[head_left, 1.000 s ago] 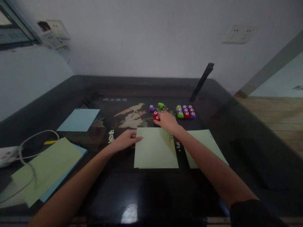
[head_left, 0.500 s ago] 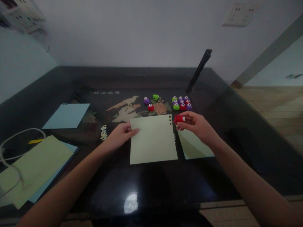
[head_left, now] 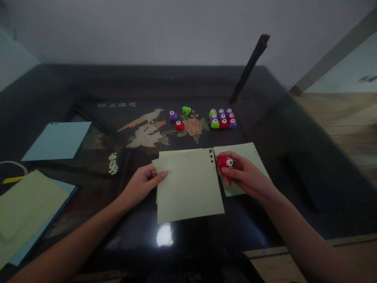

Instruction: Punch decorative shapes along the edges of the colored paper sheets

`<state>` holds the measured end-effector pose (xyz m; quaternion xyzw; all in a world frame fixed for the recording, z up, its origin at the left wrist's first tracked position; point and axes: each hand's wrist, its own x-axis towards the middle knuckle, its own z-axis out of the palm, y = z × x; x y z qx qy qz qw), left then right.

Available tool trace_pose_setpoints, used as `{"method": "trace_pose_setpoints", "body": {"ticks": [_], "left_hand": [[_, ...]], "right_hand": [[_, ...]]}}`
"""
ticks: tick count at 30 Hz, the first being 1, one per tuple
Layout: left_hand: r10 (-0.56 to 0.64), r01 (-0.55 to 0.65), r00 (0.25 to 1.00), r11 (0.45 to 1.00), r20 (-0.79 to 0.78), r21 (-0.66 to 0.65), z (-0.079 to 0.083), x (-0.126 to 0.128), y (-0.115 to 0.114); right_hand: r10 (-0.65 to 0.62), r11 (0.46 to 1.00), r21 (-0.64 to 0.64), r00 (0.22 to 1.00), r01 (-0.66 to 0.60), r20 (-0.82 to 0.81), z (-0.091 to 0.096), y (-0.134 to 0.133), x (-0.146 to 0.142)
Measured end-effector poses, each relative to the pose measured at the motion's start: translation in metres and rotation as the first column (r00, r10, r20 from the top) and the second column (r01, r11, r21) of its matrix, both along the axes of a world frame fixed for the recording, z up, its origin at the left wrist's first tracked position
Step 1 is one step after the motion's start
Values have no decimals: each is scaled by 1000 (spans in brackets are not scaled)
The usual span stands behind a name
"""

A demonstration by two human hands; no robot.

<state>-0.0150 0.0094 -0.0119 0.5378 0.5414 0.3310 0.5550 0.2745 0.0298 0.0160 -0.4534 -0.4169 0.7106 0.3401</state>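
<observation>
My left hand [head_left: 144, 182] is closed on the left edge of a pale green paper sheet [head_left: 188, 188], thumb on top. The sheet tilts above another, three small shaped holes near its upper right corner. My right hand [head_left: 250, 177] curls its fingers around a red craft punch [head_left: 223, 162], just beside that punched edge; I can't tell whether they touch. Beyond, a block of nine punches [head_left: 223, 117] sits right of three loose ones: purple punch [head_left: 173, 116], green punch [head_left: 186, 111] and second red punch [head_left: 179, 125].

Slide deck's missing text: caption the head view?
Left hand holds a pale green paper sheet; right hand holds a rounded red plastic punch beside its dark cutouts.
</observation>
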Motion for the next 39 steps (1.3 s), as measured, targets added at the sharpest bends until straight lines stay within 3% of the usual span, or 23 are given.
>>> {"method": "trace_pose_setpoints", "body": {"ticks": [7, 15, 29, 39], "left_hand": [[11, -12, 998, 1000, -65, -17, 0, -2, -1], [14, -17, 998, 998, -53, -63, 5, 0, -1], [-28, 22, 998, 996, -60, -89, 4, 0, 0], [-29, 25, 992, 999, -122, -35, 3, -1, 0]], "right_hand": [[48, 998, -39, 994, -52, -97, -4, -2, 3], [-24, 1000, -1, 999, 24, 44, -2, -2, 3], [41, 998, 45, 990, -48, 138, 3, -1, 1], [88, 991, 79, 978, -105, 187, 1, 0, 1]]}}
